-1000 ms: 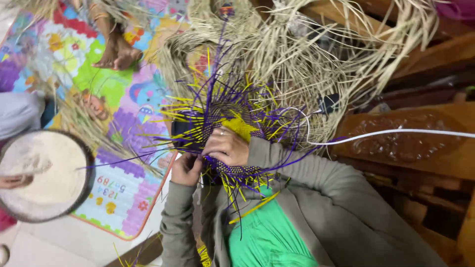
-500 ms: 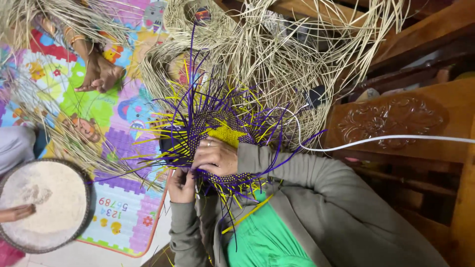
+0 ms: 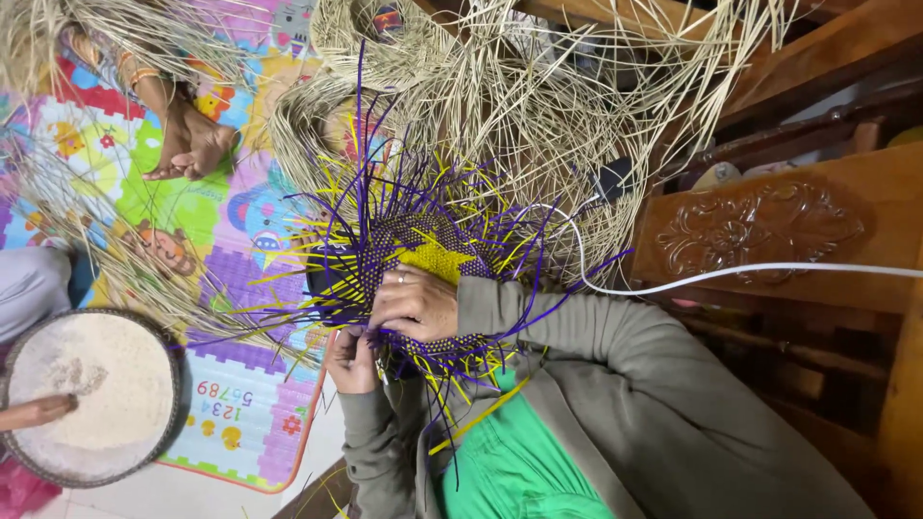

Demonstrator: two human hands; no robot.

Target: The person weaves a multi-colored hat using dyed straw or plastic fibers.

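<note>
Far left: a round tray [image 3: 178, 384] heaped with white grain, with a stick-like end [image 3: 34, 411] resting on its rim, too cropped to tell more. Beneath and beside it, a bright play mat [image 3: 240, 288]. Higher up on the mat, another person's hands [image 3: 192, 144] busy among pale straw, well apart from the work in hand.

Next, the left hand [image 3: 354, 360], coming out of a grey sleeve: fingers closed narrow, pinching at the near rim of the woven piece [image 3: 433, 255], seemingly around a few purple strands; the exact strand hidden by the knuckles. The woven piece itself sits in the lap, just above the green shirt, a tight purple disc with a yellow patch and loose purple and yellow ends bristling out all round.

Touching it from above, the right hand [image 3: 413, 303], ringed: fingers curled over the rim, pressing the weave down and holding it steady.

Judged from this: weaving along the rim, one strand being tucked or pulled through. Next move calls for a firm hold with the right and a clean pull of the pinched strand, without snagging its neighbours.

Further right: a heap of pale straw [image 3: 538, 115], a white cable [image 3: 750, 271], carved wooden furniture [image 3: 769, 226].
</note>
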